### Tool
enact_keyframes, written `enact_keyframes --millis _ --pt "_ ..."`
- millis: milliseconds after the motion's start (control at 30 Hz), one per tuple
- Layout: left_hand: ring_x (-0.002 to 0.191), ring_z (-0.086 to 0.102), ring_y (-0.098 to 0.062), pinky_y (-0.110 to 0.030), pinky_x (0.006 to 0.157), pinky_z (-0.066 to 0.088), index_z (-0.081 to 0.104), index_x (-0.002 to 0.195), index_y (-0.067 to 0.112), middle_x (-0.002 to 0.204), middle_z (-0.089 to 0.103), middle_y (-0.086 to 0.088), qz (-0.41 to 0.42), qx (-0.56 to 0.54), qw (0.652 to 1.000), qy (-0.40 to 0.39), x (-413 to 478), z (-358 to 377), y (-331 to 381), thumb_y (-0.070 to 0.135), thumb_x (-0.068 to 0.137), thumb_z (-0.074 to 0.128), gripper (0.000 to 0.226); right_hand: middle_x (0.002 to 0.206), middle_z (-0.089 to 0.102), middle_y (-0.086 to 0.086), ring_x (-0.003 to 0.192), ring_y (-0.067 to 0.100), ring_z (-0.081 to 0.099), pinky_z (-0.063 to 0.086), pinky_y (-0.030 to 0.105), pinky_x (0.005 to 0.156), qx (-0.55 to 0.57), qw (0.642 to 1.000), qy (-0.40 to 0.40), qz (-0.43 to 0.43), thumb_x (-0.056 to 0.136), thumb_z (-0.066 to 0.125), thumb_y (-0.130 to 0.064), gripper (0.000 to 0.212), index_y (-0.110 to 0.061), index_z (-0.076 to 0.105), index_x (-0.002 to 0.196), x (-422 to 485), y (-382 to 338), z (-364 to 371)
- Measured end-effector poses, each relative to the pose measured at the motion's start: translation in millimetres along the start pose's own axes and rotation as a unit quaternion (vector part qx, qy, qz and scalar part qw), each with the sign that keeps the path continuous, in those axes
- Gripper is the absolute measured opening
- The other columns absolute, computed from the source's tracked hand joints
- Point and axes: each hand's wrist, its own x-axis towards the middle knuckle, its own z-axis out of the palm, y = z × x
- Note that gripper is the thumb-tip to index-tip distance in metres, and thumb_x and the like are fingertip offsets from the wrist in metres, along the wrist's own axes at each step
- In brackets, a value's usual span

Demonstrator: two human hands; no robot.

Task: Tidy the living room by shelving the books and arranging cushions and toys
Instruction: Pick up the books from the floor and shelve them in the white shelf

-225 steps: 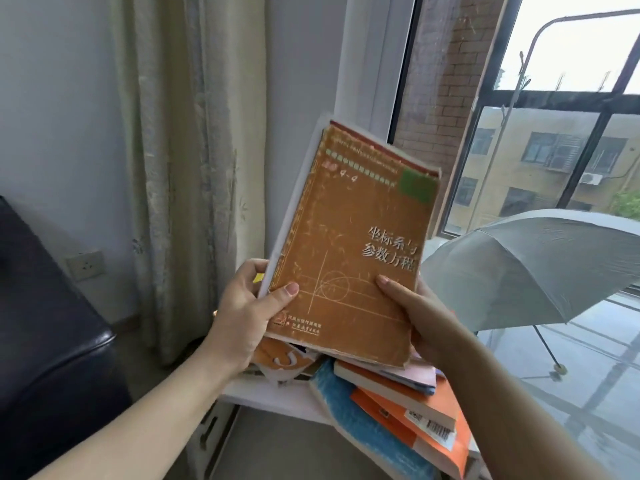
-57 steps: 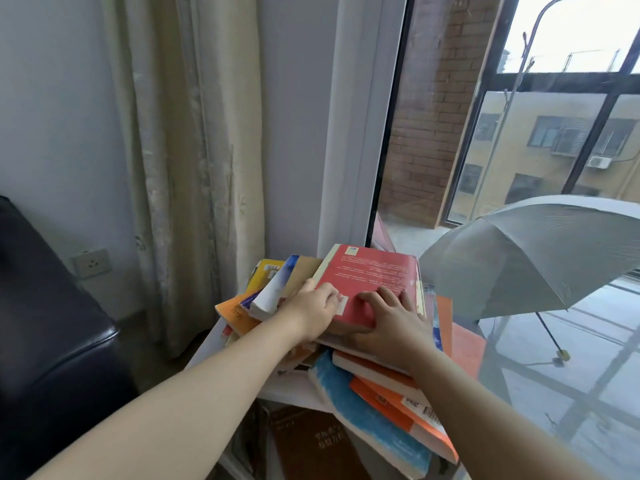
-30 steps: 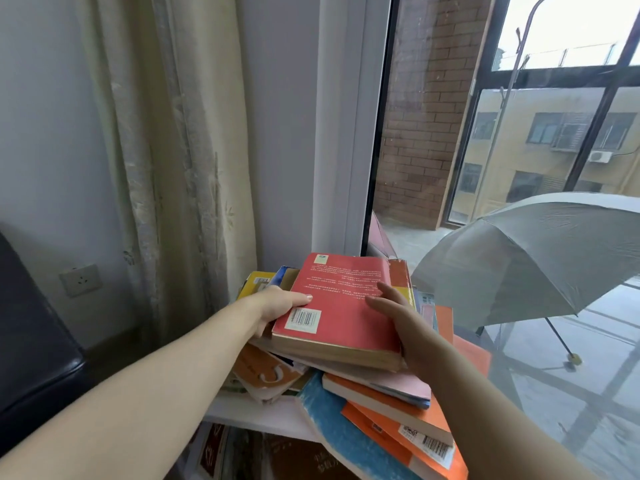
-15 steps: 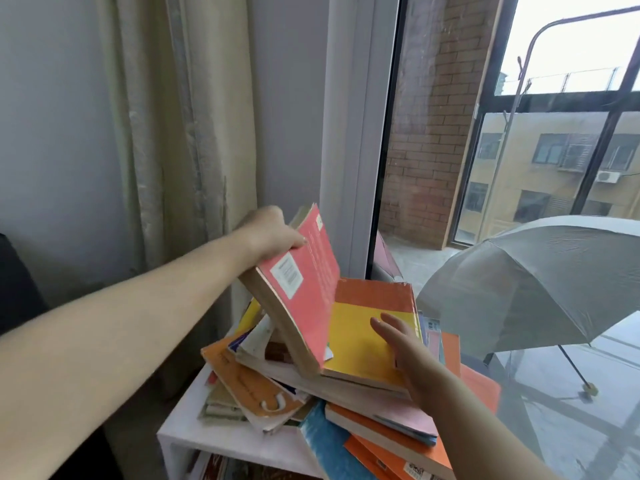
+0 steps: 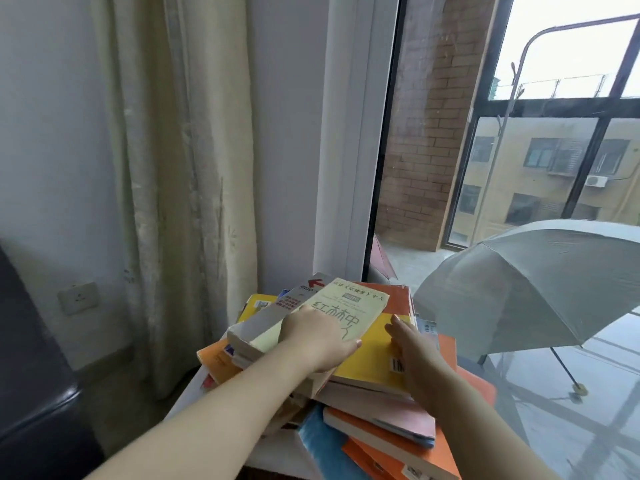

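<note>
Where it lies flat, the cream book (image 5: 360, 306) points far-right.

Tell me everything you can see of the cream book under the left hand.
The cream book is a paperback with large dark characters on its pale cover, upside down to the camera. It lies cover up on top of the pile, across a grey book and a yellow book. The left hand covers its near end; whether it grips or presses is unclear.
</note>
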Motion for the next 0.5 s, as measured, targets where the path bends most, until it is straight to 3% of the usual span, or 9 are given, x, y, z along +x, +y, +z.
enact_keyframes --millis 100,200,267,333,367,400,500 --pt "0.134 0.026 -0.029 -0.047 0.103 0.033 0.036 0.138 0.017 0.144 0.035 -0.008 0.033 -0.061 0.995 -0.07 -4 9 -16 0.065 0.083 0.045 0.074 0.144 0.038 0.006 0.131 0.028 0.038 0.034 0.042 0.107 -0.069 0.997 -0.009 -0.013 0.099 0.042 -0.035 0.045 -0.022 0.035 0.141 -6 0 4" --pt "0.144 -0.003 -0.029 -0.058 0.114 0.002 -0.002 0.15 0.019 0.156 -0.002 -0.008 0.081 -0.041 0.991 -0.1 -18 26 -22 0.062 0.077 0.057 0.102 0.136 0.046 0.004 0.117 0.021 0.046 0.043 0.032 0.092 -0.122 0.992 -0.011 -0.041 0.098 0.046 -0.028 0.04 -0.018 0.041 0.136 -11 0 10" --pt "0.144 -0.012 -0.026 -0.056 0.114 -0.006 -0.008 0.149 0.022 0.157 -0.012 -0.006 0.108 -0.047 0.989 -0.088 -23 32 -29 0.057 0.075 0.063 0.108 0.136 0.047 0.002 0.119 0.019 0.045 0.043 0.031 0.094 -0.313 0.944 0.021 -0.1 0.097 0.046 -0.03 0.04 -0.019 0.043 0.135 -15 8 14" --pt "0.145 -0.01 -0.024 -0.051 0.116 -0.003 -0.005 0.149 0.025 0.157 -0.009 -0.005 0.128 -0.043 0.989 -0.062 -24 32 -36 0.048 0.075 0.068 0.107 0.146 0.038 -0.005 0.136 0.017 0.029 0.029 0.033 0.11 -0.53 0.829 0.051 -0.17 0.097 0.041 -0.038 0.043 -0.024 0.039 0.138 -16 20 15" --pt "0.145 -0.005 -0.024 -0.047 0.117 0.001 -0.002 0.149 0.026 0.157 -0.005 -0.004 0.133 -0.038 0.989 -0.044 -25 33 -39 0.039 0.077 0.068 0.102 0.149 0.033 -0.008 0.14 0.016 0.022 0.022 0.033 0.113 -0.58 0.791 0.056 -0.19 0.097 0.037 -0.042 0.045 -0.027 0.035 0.139 -18 23 18" --pt "0.145 0.003 -0.024 -0.043 0.117 0.006 0.003 0.149 0.028 0.157 0.002 -0.003 0.133 -0.043 0.99 -0.026 -26 34 -42 0.029 0.08 0.066 0.094 0.15 0.03 -0.01 0.142 0.016 0.019 0.019 0.034 0.114 -0.594 0.78 0.064 -0.187 0.097 0.035 -0.047 0.047 -0.029 0.033 0.14 -19 26 19" --pt "0.138 0.026 -0.022 -0.034 0.114 0.025 0.022 0.147 0.029 0.153 0.022 0.001 0.129 -0.096 0.987 0.025 -27 37 -48 0.013 0.082 0.059 0.077 0.149 0.03 -0.002 0.14 0.021 0.023 0.022 0.038 0.112 -0.55 0.816 0.129 -0.118 0.09 0.039 -0.058 0.059 -0.028 0.033 0.14 -16 26 14"
